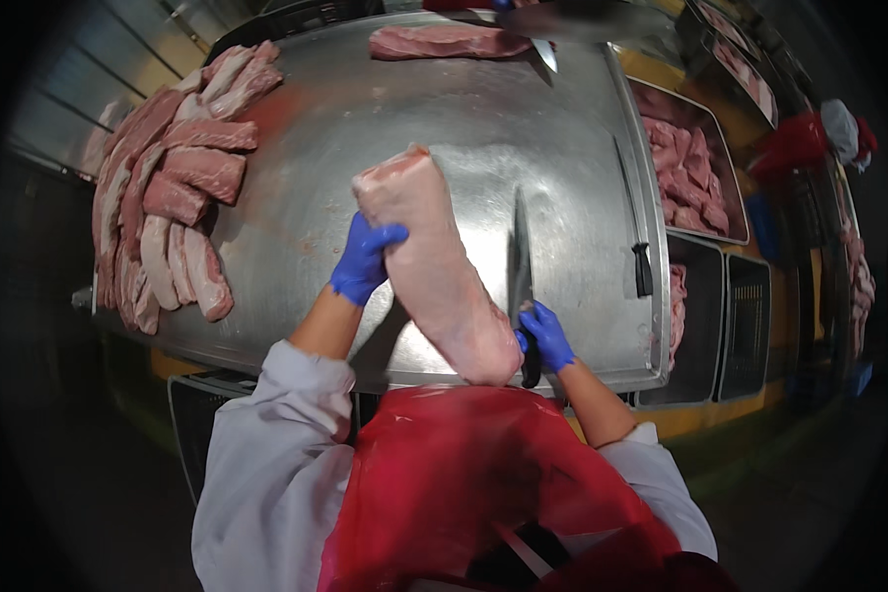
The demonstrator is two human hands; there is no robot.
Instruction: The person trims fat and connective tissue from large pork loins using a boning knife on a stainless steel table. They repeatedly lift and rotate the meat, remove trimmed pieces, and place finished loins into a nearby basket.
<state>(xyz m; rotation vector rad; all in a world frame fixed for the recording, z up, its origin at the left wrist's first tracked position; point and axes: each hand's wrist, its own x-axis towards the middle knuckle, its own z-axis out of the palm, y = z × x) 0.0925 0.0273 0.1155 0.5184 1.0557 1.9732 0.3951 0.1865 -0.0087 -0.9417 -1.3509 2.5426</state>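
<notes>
A long pale pink slab of meat (429, 271) slants across the middle of the steel table (325, 109). My left hand (363, 259), in a blue glove, is closed on the slab's upper left side, thumb over its edge. My right hand (545, 335), also gloved, grips the black handle of a long knife (521, 247) beside the slab's lower right end; the blade points away from me, just right of the meat. A red apron covers my front.
Cut strips (197, 168) pile at left. Another piece (444, 42) lies at the far edge near another blade (545, 59). A steel and black-handled tool (641, 266) lies at the right rim, beside a meat-filled tray (685, 173) and grey crates (745, 326). A red-clad person (799, 143) appears at right.
</notes>
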